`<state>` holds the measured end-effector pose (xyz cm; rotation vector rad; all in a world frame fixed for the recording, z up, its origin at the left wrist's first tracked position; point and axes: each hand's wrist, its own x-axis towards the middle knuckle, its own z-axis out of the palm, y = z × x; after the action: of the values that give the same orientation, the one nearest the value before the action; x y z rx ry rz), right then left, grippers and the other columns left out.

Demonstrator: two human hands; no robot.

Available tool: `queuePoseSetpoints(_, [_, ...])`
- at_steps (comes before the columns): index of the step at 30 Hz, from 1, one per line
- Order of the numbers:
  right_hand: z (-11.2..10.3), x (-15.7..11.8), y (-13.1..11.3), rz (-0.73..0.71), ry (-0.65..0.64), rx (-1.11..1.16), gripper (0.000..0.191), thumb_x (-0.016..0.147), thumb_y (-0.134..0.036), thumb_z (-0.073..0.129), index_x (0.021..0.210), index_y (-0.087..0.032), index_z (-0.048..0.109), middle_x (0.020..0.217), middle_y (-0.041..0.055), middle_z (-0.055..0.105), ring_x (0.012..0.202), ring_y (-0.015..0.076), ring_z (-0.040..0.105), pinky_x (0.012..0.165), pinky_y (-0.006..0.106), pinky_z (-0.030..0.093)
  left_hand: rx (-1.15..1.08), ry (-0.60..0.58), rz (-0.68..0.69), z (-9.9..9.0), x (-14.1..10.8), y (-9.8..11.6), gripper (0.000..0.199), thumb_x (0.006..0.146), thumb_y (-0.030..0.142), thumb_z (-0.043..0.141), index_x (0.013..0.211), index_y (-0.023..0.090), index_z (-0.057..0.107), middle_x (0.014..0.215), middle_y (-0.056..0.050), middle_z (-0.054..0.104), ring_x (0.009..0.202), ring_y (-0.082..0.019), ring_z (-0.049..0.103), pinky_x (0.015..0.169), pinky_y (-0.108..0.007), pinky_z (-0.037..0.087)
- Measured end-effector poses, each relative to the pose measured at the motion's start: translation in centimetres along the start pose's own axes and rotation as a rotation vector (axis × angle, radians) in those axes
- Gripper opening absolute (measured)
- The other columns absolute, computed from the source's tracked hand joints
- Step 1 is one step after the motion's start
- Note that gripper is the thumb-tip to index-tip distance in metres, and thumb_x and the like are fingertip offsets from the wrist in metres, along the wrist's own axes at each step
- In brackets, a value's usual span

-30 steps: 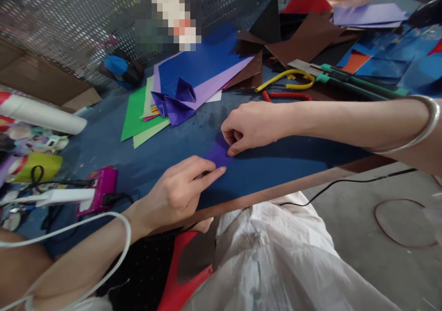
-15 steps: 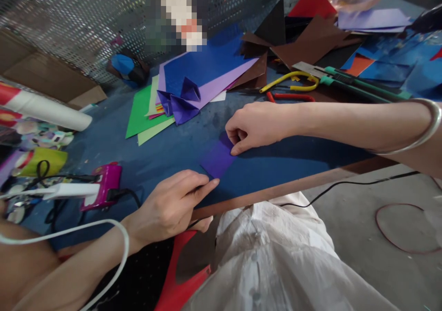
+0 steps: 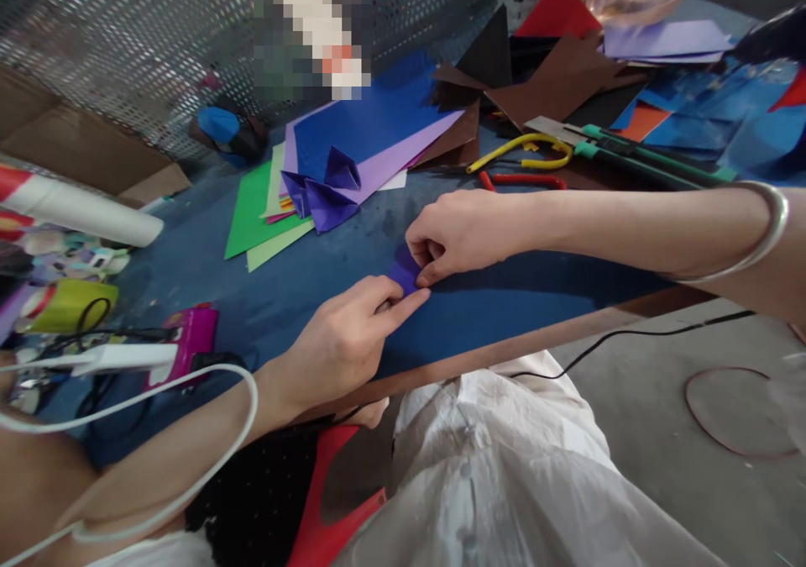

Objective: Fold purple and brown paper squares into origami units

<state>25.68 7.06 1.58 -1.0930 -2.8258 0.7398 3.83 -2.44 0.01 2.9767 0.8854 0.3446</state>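
A small purple paper (image 3: 405,270), partly hidden under the hands (image 3: 340,332) (image 3: 463,229), lies flat near the desk's (image 3: 478,315) front edge.

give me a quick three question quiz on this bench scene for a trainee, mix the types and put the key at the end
1. True or false: the person's right hand touches the small purple paper.
2. Multiple choice: what colour is the power block beside the white plug?
a) green
b) magenta
c) orange
3. Fill in the blank: the bangle on the right arm is ____ in colour.

Key: 1 true; 2 b; 3 silver
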Motion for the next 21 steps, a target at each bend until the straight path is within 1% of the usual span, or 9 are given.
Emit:
queuePoseSetpoints(4, [0.5, 0.4, 0.3, -0.041, 0.036, 0.018, 0.02, 0.08, -0.04, 0.084, 0.088, -0.023, 0.079, 0.074, -0.0012, 0.072, 0.068, 0.015, 0.063, 0.065, 0.028, 0.038, -0.046, 0.018, 0.013, 0.1, -0.7, -0.2, 0.047, 0.094, 0.0, 0.039, 0.134, 0.012, 0.06, 0.105, -0.009, 0.063, 0.093, -0.019, 0.061, 0.083, -0.03, 0.056])
queuePoseSetpoints(8, [0.8, 0.8, 0.5, -0.023, 0.088, 0.019, 0.019, 0.07, -0.036, 0.091, 0.075, -0.024, 0.077, 0.063, -0.0042, 0.067, 0.055, 0.0111, 0.054, 0.058, 0.028, 0.033, -0.073, 0.006, 0.013, -0.2, -1.8, -0.1, 0.051, 0.094, 0.002, 0.038, 0.14, 0.015, 0.056, 0.107, -0.009, 0.064, 0.095, -0.019, 0.062, 0.085, -0.03, 0.057])
queuePoseSetpoints(11, [0.7, 0.8, 0.4, -0.049, 0.092, 0.003, 0.018, 0.072, -0.036, 0.091, 0.076, -0.024, 0.078, 0.064, -0.0047, 0.069, 0.052, 0.0099, 0.051, 0.055, 0.028, 0.031, -0.065, -0.018, 0.015, -0.6, -2.7, 0.0, 0.053, 0.096, 0.004, 0.038, 0.146, 0.017, 0.051, 0.107, -0.01, 0.064, 0.096, -0.019, 0.062, 0.085, -0.031, 0.057])
queuePoseSetpoints(13, [0.6, 0.6, 0.4, -0.062, 0.087, -0.008, 0.017, 0.074, -0.036, 0.089, 0.078, -0.024, 0.078, 0.066, -0.0038, 0.07, 0.052, 0.0098, 0.052, 0.054, 0.027, 0.031, -0.064, -0.038, 0.013, -0.8, -3.3, 0.2, 0.051, 0.099, 0.01, 0.04, 0.149, 0.016, 0.048, 0.107, -0.01, 0.063, 0.097, -0.02, 0.062, 0.088, -0.032, 0.057])
queuePoseSetpoints(15, [0.5, 0.4, 0.4, -0.073, 0.079, -0.02, 0.016, 0.076, -0.036, 0.087, 0.081, -0.023, 0.079, 0.069, -0.0025, 0.072, 0.054, 0.0099, 0.054, 0.053, 0.027, 0.032, -0.064, -0.05, 0.013, -1.0, -3.9, 0.3, 0.049, 0.102, 0.021, 0.043, 0.151, 0.015, 0.045, 0.107, -0.011, 0.062, 0.096, -0.021, 0.062, 0.09, -0.033, 0.057])
queuePoseSetpoints(17, [0.4, 0.3, 0.3, -0.07, 0.071, -0.029, 0.016, 0.078, -0.036, 0.086, 0.084, -0.023, 0.079, 0.071, -0.0015, 0.073, 0.056, 0.0101, 0.056, 0.054, 0.027, 0.032, -0.066, -0.053, 0.012, -1.0, -4.3, 0.4, 0.052, 0.103, 0.031, 0.046, 0.152, 0.015, 0.044, 0.106, -0.011, 0.063, 0.095, -0.022, 0.063, 0.091, -0.034, 0.057])
queuePoseSetpoints(19, [0.3, 0.2, 0.2, -0.059, 0.054, -0.032, 0.015, 0.08, -0.036, 0.084, 0.086, -0.023, 0.079, 0.074, -0.0014, 0.074, 0.059, 0.0109, 0.058, 0.055, 0.027, 0.032, -0.083, -0.046, 0.003, -1.1, -4.7, 0.5, 0.055, 0.103, 0.039, 0.048, 0.154, 0.017, 0.044, 0.104, -0.01, 0.065, 0.092, -0.022, 0.065, 0.089, -0.034, 0.058])
queuePoseSetpoints(21, [0.3, 0.2, 0.3, -0.045, 0.056, -0.03, 0.014, 0.079, -0.036, 0.084, 0.085, -0.024, 0.079, 0.075, -0.0016, 0.074, 0.06, 0.012, 0.059, 0.055, 0.027, 0.032, -0.105, -0.034, -0.009, -1.2, -5.0, 0.6, 0.056, 0.102, 0.043, 0.05, 0.153, 0.02, 0.045, 0.102, -0.009, 0.066, 0.09, -0.022, 0.066, 0.086, -0.033, 0.059])
